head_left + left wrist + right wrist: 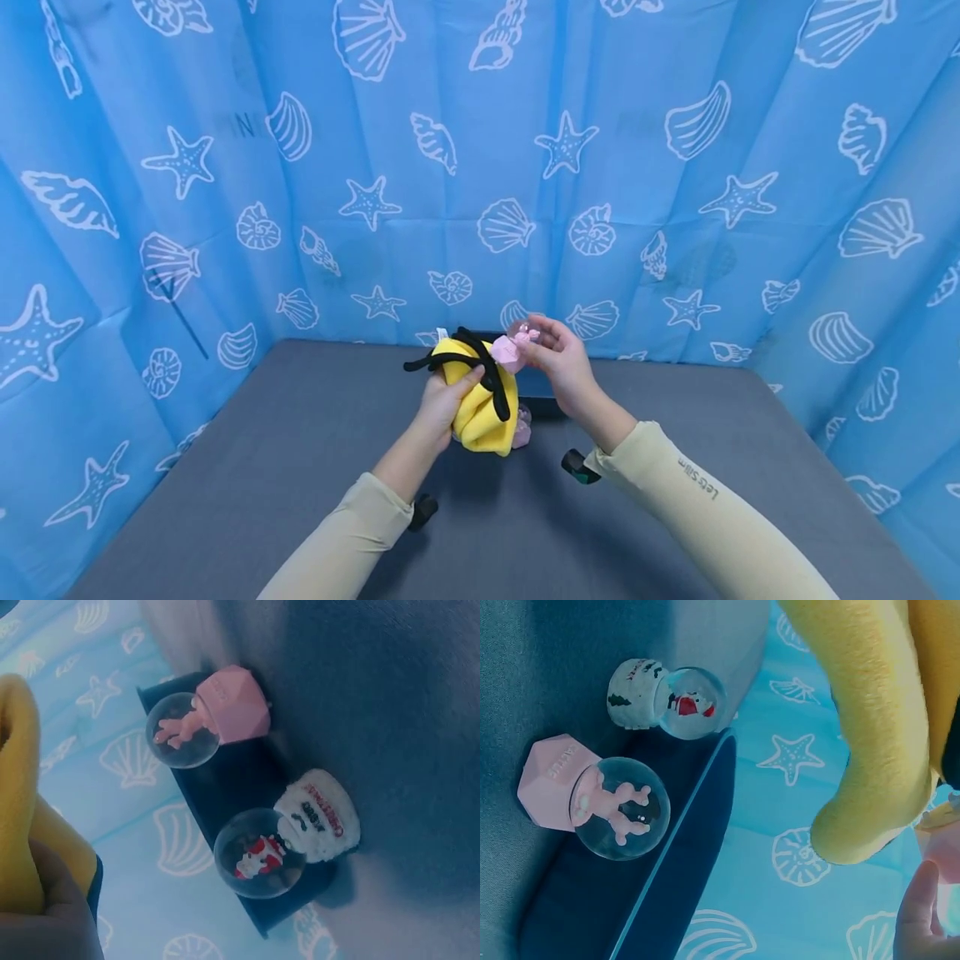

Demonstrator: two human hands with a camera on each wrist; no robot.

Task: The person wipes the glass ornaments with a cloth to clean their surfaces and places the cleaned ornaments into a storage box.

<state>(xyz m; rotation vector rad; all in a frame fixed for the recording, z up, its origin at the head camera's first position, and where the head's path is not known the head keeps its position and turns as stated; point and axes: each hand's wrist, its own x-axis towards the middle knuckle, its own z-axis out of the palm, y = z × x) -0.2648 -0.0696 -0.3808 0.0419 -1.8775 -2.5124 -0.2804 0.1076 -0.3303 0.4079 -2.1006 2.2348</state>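
Observation:
My left hand (442,410) grips a soft yellow plush piece (480,421) with thick black cords and a small white tag, its folds hanging below the fingers. Close by on the right, my right hand (561,360) pinches a pink snow globe (508,353) with a faceted base, held right at the upper edge of the yellow plush. On the table stand a second pink snow globe (555,784) with a pink cactus-like figure and a white snow globe (322,817) with a Santa inside. In the head view the yellow plush hides most of that pair.
Behind the standing globes is a dark blue box-like stand (546,406) on the grey table (337,500). A blue curtain (465,167) printed with white shells and starfish surrounds the table at the back and sides. Black wrist devices (579,467) hang below both forearms.

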